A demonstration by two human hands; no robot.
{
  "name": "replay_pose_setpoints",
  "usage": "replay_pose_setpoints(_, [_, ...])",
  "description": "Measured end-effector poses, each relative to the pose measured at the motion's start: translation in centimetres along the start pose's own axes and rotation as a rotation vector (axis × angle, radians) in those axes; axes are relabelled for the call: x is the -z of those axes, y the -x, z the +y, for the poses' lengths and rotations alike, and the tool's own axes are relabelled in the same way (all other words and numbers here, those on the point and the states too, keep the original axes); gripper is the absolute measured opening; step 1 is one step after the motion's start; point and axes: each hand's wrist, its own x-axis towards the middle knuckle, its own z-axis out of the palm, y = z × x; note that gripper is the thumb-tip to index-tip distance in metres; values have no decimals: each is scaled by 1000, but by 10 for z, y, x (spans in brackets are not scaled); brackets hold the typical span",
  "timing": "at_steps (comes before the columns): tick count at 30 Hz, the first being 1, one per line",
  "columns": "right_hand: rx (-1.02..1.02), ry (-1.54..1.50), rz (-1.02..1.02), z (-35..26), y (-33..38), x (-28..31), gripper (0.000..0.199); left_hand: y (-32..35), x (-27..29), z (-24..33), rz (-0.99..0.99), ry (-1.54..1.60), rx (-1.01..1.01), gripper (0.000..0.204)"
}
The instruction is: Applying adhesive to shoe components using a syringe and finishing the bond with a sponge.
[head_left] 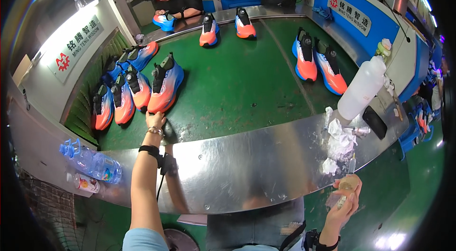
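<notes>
My left hand (155, 120) reaches over the steel edge, its fingers closed on the toe of an orange, white and blue sneaker (164, 87) with a dial on its tongue. Several matching sneakers (122, 101) stand close together to the left of it. My right hand (346, 196), low at the right past the table's edge, is closed around a round tan pad (349, 183). A thin clear syringe-like tube (352, 164) points up just above that pad; whether my fingers also hold it, I cannot tell.
White crumpled tissues (341, 139), a large white bottle (363, 87) and a black phone (374, 122) occupy the right steel rim (247, 170). Clear water bottles (92, 163) lie at the left. More sneakers (306, 56) stand on the green surface. Across it, a co-worker (173, 1) handles another shoe.
</notes>
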Motion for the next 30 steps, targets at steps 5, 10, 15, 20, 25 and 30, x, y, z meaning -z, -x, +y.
replay_pose_setpoints(5, [-12, 38, -13, 11, -2, -7, 42, 1, 12, 1, 34, -107, -92, 62])
replay_pose_setpoints(10, [-38, 91, 22, 28, -10, -8, 40, 25, 21, 25, -76, -325, -89, 60])
replay_pose_setpoints(15, [-70, 65, 54, 68, -10, -14, 39, 66, 35, 52, -234, -16, 72, 54])
replay_pose_setpoints(20, [-131, 12, 78, 70, 1, -9, 41, 198, 21, 119, -550, -81, -52, 18])
replay_pose_setpoints(25, [-138, -90, 92, 57, -7, -7, 41, 302, 28, 181, -860, -177, -540, 15])
replay_pose_setpoints(30, [-84, -83, 76, 39, -9, 4, 41, 399, 40, 231, -1062, 257, -904, 12])
